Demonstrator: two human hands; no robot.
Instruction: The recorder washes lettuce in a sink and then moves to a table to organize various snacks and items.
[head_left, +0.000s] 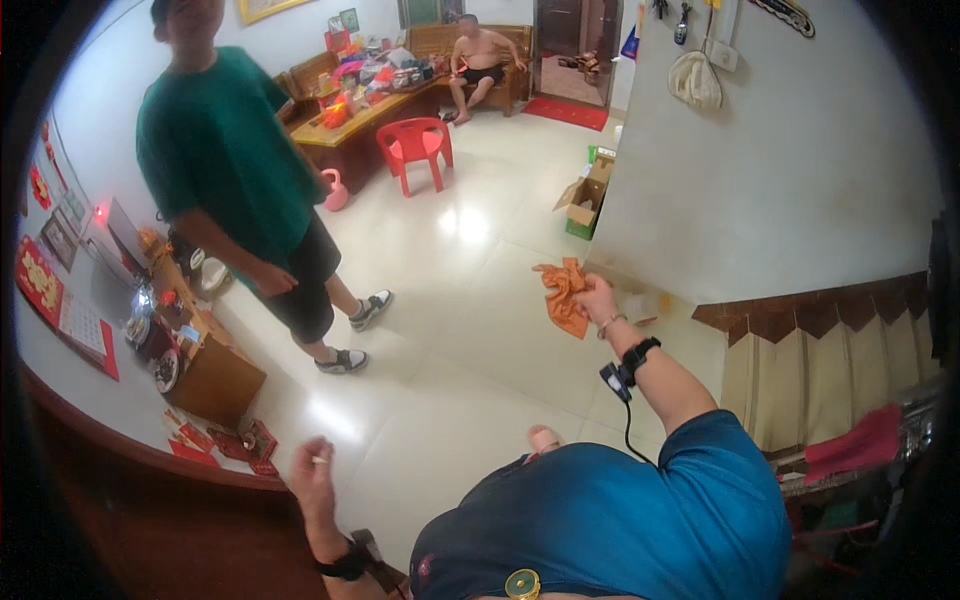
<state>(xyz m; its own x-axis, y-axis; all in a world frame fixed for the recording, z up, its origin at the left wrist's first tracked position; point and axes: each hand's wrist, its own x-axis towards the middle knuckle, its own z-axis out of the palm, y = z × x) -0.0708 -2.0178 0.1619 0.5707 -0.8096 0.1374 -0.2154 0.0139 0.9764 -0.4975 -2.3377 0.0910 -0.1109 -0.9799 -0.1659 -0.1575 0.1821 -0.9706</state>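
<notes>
An orange cloth (566, 296) hangs crumpled from my right hand (598, 298), which is closed on its edge and held out over the tiled floor. On that wrist are a bracelet (612, 325) and a black strap with a small cabled device (616, 381). My left hand (315, 469) is raised at the lower left, its fingers curled near a small pale thing; whether it grips this, I cannot tell. A black strap (343, 561) goes around the left wrist too. My foot (543, 439) shows on the floor below me.
A person in a green shirt (232, 165) stands at the left beside a wooden cabinet (217, 379). Another person (480, 64) sits on a wooden bench behind a cluttered table (341, 133). A red plastic chair (415, 142), cardboard box (583, 199) and stairs (817, 367) are around.
</notes>
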